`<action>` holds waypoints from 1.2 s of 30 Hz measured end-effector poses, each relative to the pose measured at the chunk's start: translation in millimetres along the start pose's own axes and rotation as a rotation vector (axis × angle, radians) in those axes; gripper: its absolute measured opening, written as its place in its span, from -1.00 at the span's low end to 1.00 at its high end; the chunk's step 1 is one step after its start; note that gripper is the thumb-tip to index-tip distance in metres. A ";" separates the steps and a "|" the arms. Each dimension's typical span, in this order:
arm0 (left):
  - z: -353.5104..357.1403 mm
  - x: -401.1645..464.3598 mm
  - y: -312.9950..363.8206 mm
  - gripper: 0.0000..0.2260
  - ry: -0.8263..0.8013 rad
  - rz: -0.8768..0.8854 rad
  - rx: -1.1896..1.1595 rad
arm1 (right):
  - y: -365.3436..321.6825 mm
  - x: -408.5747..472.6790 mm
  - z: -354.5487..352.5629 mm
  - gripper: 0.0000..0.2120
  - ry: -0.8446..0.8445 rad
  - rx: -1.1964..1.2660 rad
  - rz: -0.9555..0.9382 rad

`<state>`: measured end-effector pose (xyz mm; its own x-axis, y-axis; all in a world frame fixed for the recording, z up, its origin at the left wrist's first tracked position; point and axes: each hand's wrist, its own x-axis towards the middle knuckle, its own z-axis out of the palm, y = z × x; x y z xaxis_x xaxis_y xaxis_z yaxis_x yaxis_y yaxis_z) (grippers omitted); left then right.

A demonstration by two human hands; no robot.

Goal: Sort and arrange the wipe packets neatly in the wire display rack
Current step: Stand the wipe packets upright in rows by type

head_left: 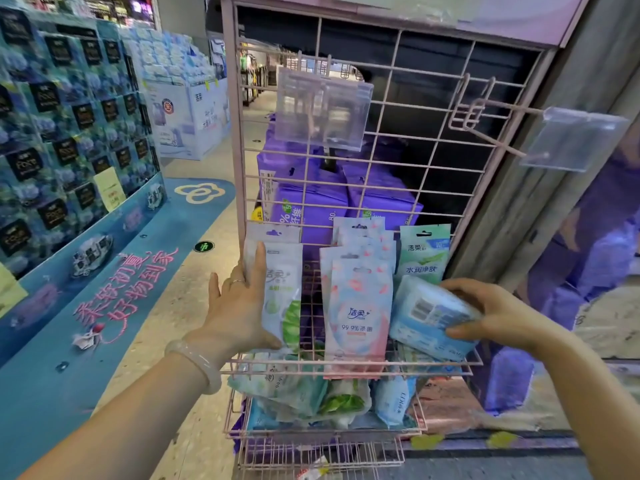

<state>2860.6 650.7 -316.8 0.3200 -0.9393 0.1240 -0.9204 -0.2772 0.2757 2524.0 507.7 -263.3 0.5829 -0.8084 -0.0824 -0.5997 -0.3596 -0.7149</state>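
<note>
A pink wire display rack (346,188) stands in front of me with a wire basket at hand height. My left hand (239,306) grips a white-and-green wipe packet (282,299) standing upright at the basket's left end, thumb under its lower edge. In the middle stands a row of pink-and-blue wipe packets (356,317). A green-and-white packet (424,252) stands at the back right. My right hand (498,313) holds a blue wipe packet (429,317) tilted on its side over the basket's right end.
A lower basket (322,400) holds several loose green and blue packets. Purple packs (311,206) are stacked behind the grid. Two clear price-tag holders (322,109) hang on hooks above. A blue box display (69,116) and floor graphic lie to the left.
</note>
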 end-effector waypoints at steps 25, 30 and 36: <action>-2.3 -13.5 -23.0 -0.01 0.219 -0.208 -0.554 | 28.7 -5.1 37.7 -0.33 0.563 -0.067 0.047; 19.1 -38.8 -49.1 -0.36 0.572 -0.665 -0.927 | 31.1 -13.7 50.4 -0.33 0.526 -0.086 0.042; 81.9 -80.6 -50.8 -0.53 0.402 -0.881 -0.843 | 9.4 -49.5 81.7 -0.65 0.958 -0.197 -0.238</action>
<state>2863.2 724.0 -418.9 0.9258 -0.3374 -0.1704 0.0146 -0.4187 0.9080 2534.3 582.4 -322.7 0.0648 -0.7089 0.7023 -0.6557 -0.5608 -0.5055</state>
